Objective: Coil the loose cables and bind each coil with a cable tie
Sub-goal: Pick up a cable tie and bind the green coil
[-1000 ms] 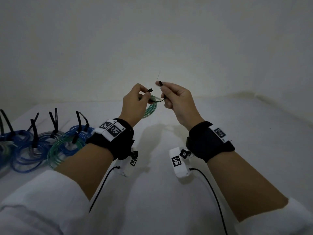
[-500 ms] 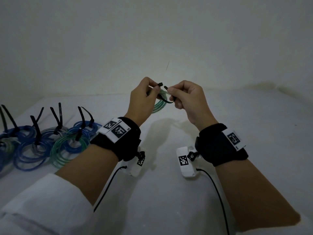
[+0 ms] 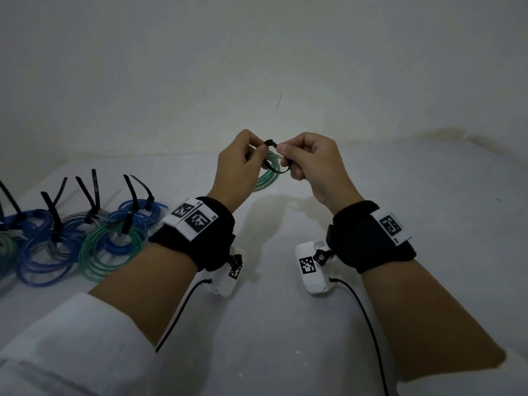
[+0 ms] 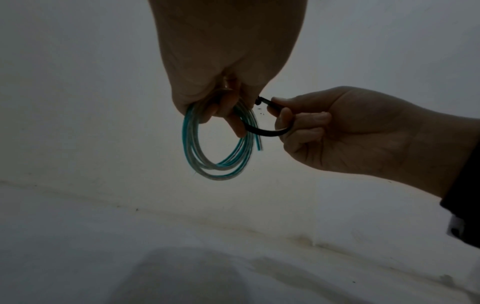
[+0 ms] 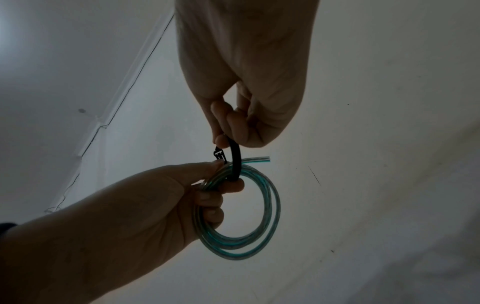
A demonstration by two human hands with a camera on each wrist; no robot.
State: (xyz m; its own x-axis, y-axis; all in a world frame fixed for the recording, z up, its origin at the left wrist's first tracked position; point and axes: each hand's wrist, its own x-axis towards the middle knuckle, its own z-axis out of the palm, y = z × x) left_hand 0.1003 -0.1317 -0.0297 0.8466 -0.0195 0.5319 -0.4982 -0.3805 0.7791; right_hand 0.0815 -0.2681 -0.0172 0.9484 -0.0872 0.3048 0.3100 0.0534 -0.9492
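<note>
My left hand (image 3: 243, 161) holds a small green-and-clear cable coil (image 3: 267, 177) up above the white table, its fingers curled through the loop. A black cable tie (image 3: 275, 164) is looped around the coil's strands. My right hand (image 3: 307, 160) pinches the tie's strap end right at the tie's head (image 3: 271, 143). In the left wrist view the coil (image 4: 221, 148) hangs from my left fingers and the tie (image 4: 267, 132) curves over to the right hand (image 4: 298, 121). In the right wrist view the tie (image 5: 235, 162) arcs from my right fingertips down around the coil (image 5: 262, 222).
Several bound blue, green and clear coils (image 3: 71, 241) with black tie tails sticking up lie at the table's left. The white table (image 3: 285, 338) runs back to a pale wall. Black wrist-camera leads (image 3: 368, 324) hang under both forearms.
Both hands came closer together. The tie's two ends, apart a second ago, now meet at the head between my fingertips, closing a loop around the coil.
</note>
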